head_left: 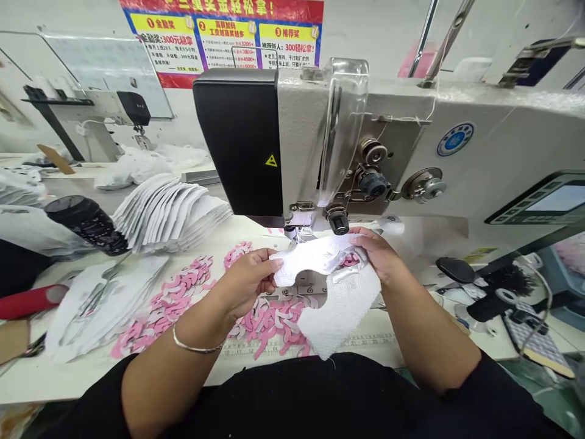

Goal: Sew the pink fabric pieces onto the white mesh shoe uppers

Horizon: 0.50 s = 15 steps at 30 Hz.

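Note:
A white textured fabric piece (340, 305), curved like a shoe upper, is stretched between my hands below the sewing machine's (299, 152) needle area. My left hand (251, 277) pinches its left end between thumb and fingers. At the upper right, my right hand (375, 253) grips the fabric's edge, with a folded flap and a bit of pink showing beside the fingers. The fabric's upper edge lies close to the presser foot (299, 234); whether it is under the foot I cannot tell. Small curved pink and white pieces (269, 320) lie heaped beneath and left of my hands.
A fanned stack of white pieces (169, 210) stands at the back left. Nearer are flat white pieces (100, 305), a black mesh roll (86, 222) and a red roll (34, 300). At right lie a black spool (491, 305) and a patterned sole-shaped piece (539, 344).

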Each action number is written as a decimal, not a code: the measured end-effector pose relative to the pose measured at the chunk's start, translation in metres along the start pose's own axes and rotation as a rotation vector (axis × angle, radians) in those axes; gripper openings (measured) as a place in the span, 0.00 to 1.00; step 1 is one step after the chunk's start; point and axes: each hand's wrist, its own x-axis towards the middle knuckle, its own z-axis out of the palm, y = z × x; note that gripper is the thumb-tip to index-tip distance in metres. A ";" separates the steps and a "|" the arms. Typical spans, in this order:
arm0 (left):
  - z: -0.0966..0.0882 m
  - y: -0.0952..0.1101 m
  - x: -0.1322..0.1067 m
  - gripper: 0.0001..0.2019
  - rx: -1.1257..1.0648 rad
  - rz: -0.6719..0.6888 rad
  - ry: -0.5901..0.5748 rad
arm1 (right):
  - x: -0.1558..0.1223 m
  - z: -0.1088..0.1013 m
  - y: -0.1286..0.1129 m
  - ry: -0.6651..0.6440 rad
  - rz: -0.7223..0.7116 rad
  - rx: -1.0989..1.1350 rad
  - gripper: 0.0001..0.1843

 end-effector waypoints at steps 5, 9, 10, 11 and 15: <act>0.007 0.007 0.018 0.12 -0.066 0.049 0.058 | 0.026 -0.003 0.006 0.031 -0.030 0.013 0.11; 0.011 0.007 0.022 0.12 -0.080 0.063 0.045 | 0.035 0.000 0.019 0.025 -0.028 0.016 0.14; 0.010 0.006 0.022 0.12 -0.081 0.067 0.030 | 0.036 0.001 0.021 0.021 -0.025 0.016 0.14; 0.008 0.005 0.022 0.12 -0.082 0.070 0.011 | 0.036 0.001 0.023 0.018 -0.021 0.016 0.15; -0.018 -0.001 0.019 0.13 -0.008 0.131 0.027 | 0.031 -0.005 0.029 0.027 -0.046 -0.002 0.17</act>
